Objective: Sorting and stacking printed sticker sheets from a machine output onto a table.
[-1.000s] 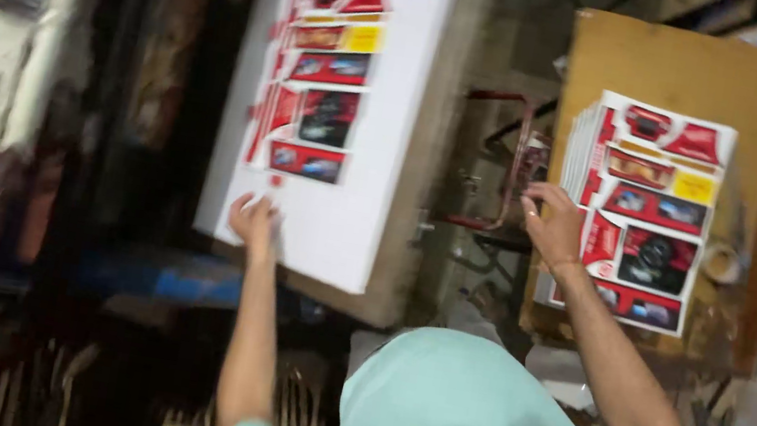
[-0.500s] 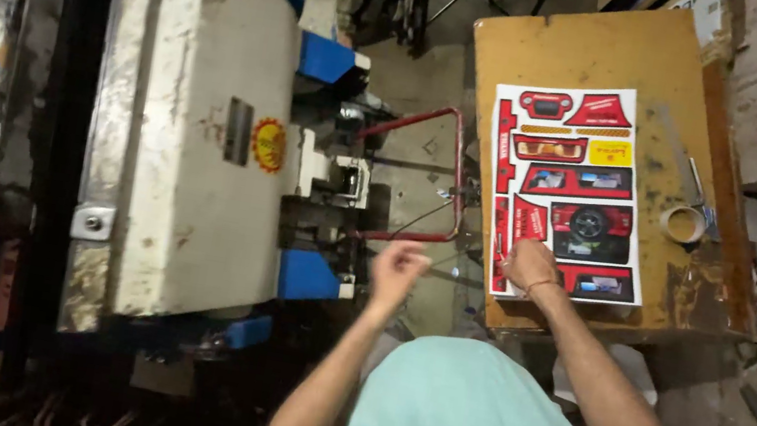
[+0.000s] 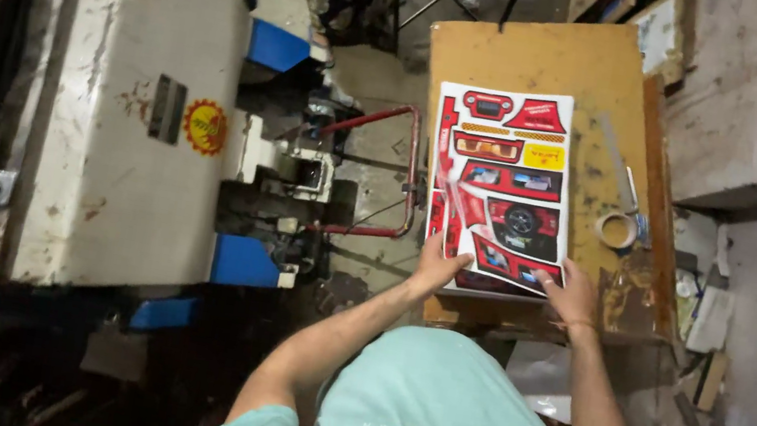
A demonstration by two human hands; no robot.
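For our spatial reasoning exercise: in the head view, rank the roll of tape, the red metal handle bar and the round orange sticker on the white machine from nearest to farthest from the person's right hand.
From the right hand:
1. Small beige roll of tape, just up and right on the wooden table.
2. Red metal handle bar, left of the printed red-and-white sheets.
3. Round orange sticker, far left on the white machine.

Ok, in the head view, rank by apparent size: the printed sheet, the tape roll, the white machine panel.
1. White machine panel, largest.
2. Printed sheet, under both hands at its near edge.
3. Tape roll, smallest.
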